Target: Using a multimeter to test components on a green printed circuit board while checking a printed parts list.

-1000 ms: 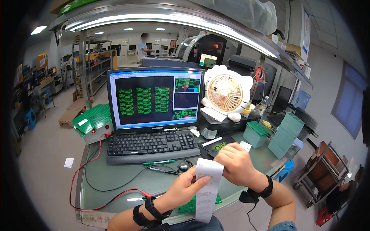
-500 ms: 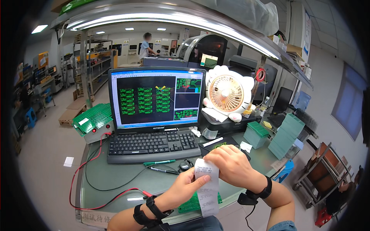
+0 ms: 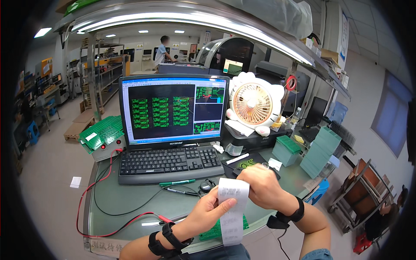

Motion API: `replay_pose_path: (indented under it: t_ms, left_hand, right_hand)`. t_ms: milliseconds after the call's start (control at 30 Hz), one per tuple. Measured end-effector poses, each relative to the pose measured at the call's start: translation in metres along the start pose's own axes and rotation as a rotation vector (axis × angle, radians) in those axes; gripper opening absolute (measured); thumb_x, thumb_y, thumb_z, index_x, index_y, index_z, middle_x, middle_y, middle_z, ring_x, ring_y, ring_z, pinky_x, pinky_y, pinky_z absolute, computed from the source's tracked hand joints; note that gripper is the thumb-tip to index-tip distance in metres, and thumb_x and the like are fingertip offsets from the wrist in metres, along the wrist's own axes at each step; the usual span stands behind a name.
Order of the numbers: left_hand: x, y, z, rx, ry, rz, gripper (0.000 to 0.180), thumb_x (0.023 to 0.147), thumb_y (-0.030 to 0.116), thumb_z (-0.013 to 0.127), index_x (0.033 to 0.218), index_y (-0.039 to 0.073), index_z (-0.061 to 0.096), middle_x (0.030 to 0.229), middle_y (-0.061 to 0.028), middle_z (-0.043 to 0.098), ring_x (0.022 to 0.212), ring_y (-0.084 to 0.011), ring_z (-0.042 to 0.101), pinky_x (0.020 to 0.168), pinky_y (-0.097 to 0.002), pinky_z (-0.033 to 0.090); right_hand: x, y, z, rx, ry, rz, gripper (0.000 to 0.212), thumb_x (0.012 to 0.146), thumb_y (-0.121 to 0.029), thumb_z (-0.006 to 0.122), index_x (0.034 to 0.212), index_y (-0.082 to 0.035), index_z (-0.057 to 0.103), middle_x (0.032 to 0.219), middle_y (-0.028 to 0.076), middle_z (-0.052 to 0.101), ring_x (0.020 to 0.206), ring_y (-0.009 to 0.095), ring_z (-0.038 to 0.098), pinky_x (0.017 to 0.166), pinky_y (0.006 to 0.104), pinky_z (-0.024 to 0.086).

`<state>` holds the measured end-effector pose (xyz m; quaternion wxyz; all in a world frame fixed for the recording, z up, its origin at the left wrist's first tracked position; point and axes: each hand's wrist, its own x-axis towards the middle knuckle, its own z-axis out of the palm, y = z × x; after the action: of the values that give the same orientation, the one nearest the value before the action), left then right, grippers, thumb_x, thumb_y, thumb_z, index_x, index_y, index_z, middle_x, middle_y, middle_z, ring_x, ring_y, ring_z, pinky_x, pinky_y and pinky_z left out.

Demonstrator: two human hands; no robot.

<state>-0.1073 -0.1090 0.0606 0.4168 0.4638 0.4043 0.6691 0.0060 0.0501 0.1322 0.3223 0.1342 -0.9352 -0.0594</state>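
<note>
Holding a paper strip (image 3: 232, 225) on the near side of the keyboard (image 3: 169, 165), off toward its right end, the hands are both drawn in narrow. The left hand (image 3: 203, 216) pinches the strip, thumb laid on its printed face. The right hand (image 3: 262, 185) curls at the upper right edge and seems to grip it too, though its fingertips are hidden. Below the keyboard, a green board (image 3: 210, 235) lies on the tabletop (image 3: 134, 197), partly behind the strip. Just in front of the keyboard lie a green pen (image 3: 177, 183) and a black pen (image 3: 182, 191). Behind the keyboard stands the lit monitor (image 3: 162, 115); behind and right of it, a white fan (image 3: 252, 105). Left of the keyboard, a grey box (image 3: 105, 151) carries green panels (image 3: 104, 132). Right of it are a white marker (image 3: 237, 158) and a black mat (image 3: 261, 159).
</note>
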Motion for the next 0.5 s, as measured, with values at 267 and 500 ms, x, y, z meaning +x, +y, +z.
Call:
replay_pose_path:
  t_ms: [267,500]
  left_hand:
    - [0.0,-0.005,0.003,-0.004,0.011,0.013,0.038,0.096,0.023,0.055,0.125,0.001,0.044,0.108,-0.0046,0.057,0.099,-0.0107,0.055,0.085,-0.0278,0.046]
    - [0.0,0.005,0.0,0.009,-0.035,-0.02,0.036,0.096,0.023,0.054,0.123,0.002,0.045,0.11,-0.0042,0.056,0.099,-0.0109,0.054,0.087,-0.0284,0.045]
  right_hand:
    - [-0.002,-0.006,0.009,0.205,-0.027,0.158,0.04,0.077,-0.011,0.067,0.109,-0.006,0.044,0.088,0.007,0.062,0.078,0.029,0.062,0.069,0.0378,0.046]
    - [0.006,-0.006,0.001,0.01,0.1,-0.027,0.037,0.07,-0.009,0.068,0.102,-0.007,0.052,0.083,0.004,0.061,0.075,0.026,0.06,0.069,0.0359,0.045]
